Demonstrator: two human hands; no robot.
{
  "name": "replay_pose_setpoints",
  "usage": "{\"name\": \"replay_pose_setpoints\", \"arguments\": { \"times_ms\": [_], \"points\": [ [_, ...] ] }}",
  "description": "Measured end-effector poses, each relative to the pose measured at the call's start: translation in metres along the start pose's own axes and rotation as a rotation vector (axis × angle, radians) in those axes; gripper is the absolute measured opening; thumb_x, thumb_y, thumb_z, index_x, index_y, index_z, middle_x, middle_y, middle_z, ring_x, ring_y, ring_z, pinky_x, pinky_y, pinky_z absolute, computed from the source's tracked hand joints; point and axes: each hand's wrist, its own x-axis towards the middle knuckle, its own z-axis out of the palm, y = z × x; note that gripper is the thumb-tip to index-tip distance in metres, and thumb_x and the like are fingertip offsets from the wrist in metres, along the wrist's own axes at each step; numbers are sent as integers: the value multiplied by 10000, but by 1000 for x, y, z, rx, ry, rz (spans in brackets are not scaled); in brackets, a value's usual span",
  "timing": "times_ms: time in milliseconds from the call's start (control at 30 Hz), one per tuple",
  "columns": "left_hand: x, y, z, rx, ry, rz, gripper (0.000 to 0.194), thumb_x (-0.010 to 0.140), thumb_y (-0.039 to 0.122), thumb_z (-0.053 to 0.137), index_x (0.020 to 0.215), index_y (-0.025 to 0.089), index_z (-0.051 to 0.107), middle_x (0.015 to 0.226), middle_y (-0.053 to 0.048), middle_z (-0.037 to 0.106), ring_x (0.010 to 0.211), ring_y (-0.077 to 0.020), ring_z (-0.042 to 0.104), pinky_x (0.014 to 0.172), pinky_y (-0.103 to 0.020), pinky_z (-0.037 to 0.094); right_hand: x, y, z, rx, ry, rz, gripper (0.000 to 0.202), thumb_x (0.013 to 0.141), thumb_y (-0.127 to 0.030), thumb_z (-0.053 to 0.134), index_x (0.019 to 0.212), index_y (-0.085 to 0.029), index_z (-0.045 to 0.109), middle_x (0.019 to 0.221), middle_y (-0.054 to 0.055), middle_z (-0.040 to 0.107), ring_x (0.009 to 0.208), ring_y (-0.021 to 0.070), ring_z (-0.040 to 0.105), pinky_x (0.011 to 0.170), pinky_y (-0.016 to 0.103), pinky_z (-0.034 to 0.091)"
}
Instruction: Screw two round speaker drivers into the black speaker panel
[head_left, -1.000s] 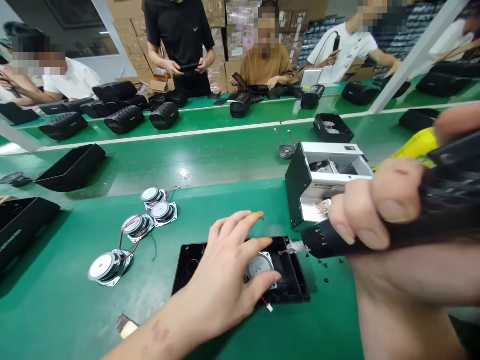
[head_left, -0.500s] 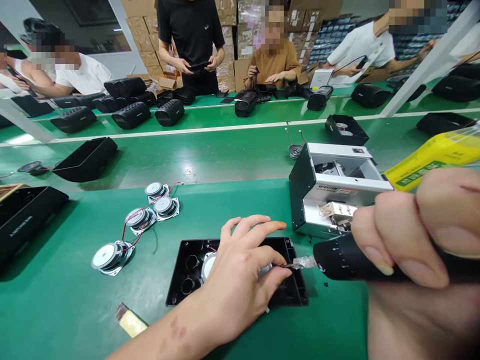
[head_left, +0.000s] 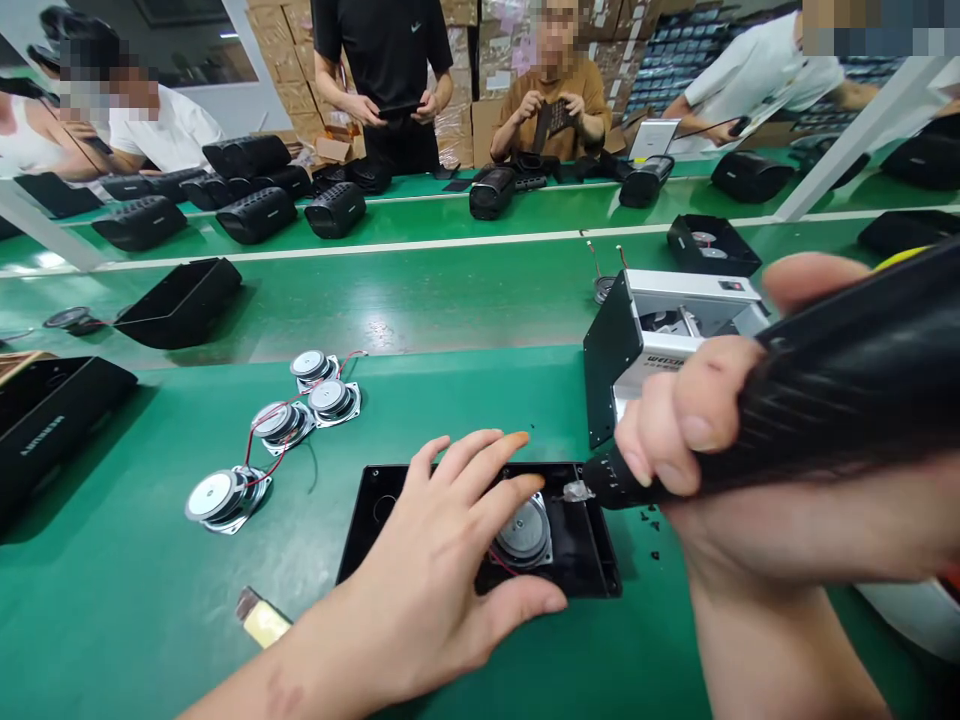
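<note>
We are holding the electric screwdriver (head_left: pixel 847 370) in our right hand (head_left: pixel 690 430), the fingers wrapped closed round its black barrel. Our left hand (head_left: pixel 442 555) is reaching across the black speaker panel (head_left: pixel 583 555) with thumb and forefinger wide apart; we are seeing nothing between them, and we cannot tell whether the fingertips are touching the panel. The panel is lying on the green bench mat (head_left: pixel 420 400) in front of us, and the speaker driver (head_left: pixel 525 530) is sitting in it, magnet up, with a red wire (head_left: pixel 501 562) curling by its near side.

The screwdriver's clear-sleeved tip (head_left: pixel 577 491) is hanging over the panel's far right part at a low slant; whether it is carrying a screw, we cannot tell. For a clean fastening, we should be standing the screwdriver square to the hole before driving, as a slanted screw could be cross-threading. We should be steadying the speaker's frame with our left fingertips clear of the bit, and guiding the wire away from the mounting corners. Loose screws (head_left: pixel 655 555) are lying just right of the panel, handy for picking up singly.
</note>
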Motion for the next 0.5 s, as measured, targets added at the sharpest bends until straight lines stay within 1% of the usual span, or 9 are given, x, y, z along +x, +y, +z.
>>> {"name": "replay_pose_setpoints", "arguments": {
  "times_ms": [67,100,200,267,333,400,500],
  "points": [
    [-9,-6,-4,68,-79,-4,584,970,655,634,1401,262,611,1675,-124,413,1531,-398,370,1197,-712,330,1,8,5,97,-6,-22,489,949,-713,652,1158,-277,729,639,-15,567,422,146,482,351,285,408],
    [-12,-9,-5,91,-114,6,601,968,693,602,1396,273,623,1680,-130,405,1532,-412,369,1186,-730,329,1,12,8,121,2,-18,540,932,-746,648,1155,-259,722,632,-15,568,418,140,478,348,272,398],
    [-14,-17,-6,122,-187,41,692,933,768,578,1434,293,616,1698,-150,370,1530,-447,366,1150,-765,338,2,20,12,110,34,25,592,856,-780,719,1125,-253,707,601,-27,567,400,139,464,342,257,374],
    [-13,-19,-5,131,-201,50,679,918,720,658,1453,306,606,1711,-143,345,1527,-445,371,1139,-745,358,2,23,13,97,55,51,590,821,-777,759,1099,-259,707,601,-29,573,395,145,464,342,263,370],
    [-12,-20,-4,138,-194,46,611,918,598,736,1448,322,608,1719,-122,336,1519,-429,386,1138,-715,367,3,24,13,84,67,53,602,808,-787,762,1091,-258,704,605,-30,573,401,148,469,344,267,371],
    [-11,-20,-2,133,-179,43,557,920,493,763,1432,328,619,1715,-112,348,1500,-419,414,1132,-701,370,4,26,13,70,85,51,617,806,-795,757,1093,-253,694,602,-31,567,400,149,465,343,272,370],
    [-10,-20,-1,119,-152,46,514,926,440,759,1412,324,637,1701,-116,377,1470,-421,447,1117,-693,379,5,28,14,56,84,55,638,786,-801,769,1088,-246,676,596,-33,561,396,145,449,336,273,357]
  ]
}}
